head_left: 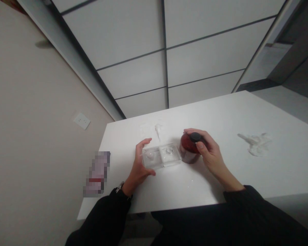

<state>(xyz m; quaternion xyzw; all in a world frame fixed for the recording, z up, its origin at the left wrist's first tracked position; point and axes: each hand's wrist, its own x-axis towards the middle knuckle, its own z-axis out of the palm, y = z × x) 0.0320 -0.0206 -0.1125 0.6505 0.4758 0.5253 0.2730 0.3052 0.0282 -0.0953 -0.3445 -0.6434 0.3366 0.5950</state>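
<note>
My right hand [212, 153] is wrapped round a dark red bottle [190, 147] with a black cap, which stands upright at the right end of a clear two-compartment container [162, 157]. A small round form shows in each compartment; I cannot tell what either is. At the container's left end is my left hand [140, 164], its thumb and fingers spread round that end. The fingertips look slightly apart from the container's sides. Beyond the container lies a thin whitish object [157, 131], too blurred to name.
The white table [233, 174] carries a crumpled white tissue or cloth [258, 143] at the right and a pixelated pinkish item [99, 172] at the left edge. A wall with a socket [82, 121] borders the left; white panelled doors [136, 51] stand behind.
</note>
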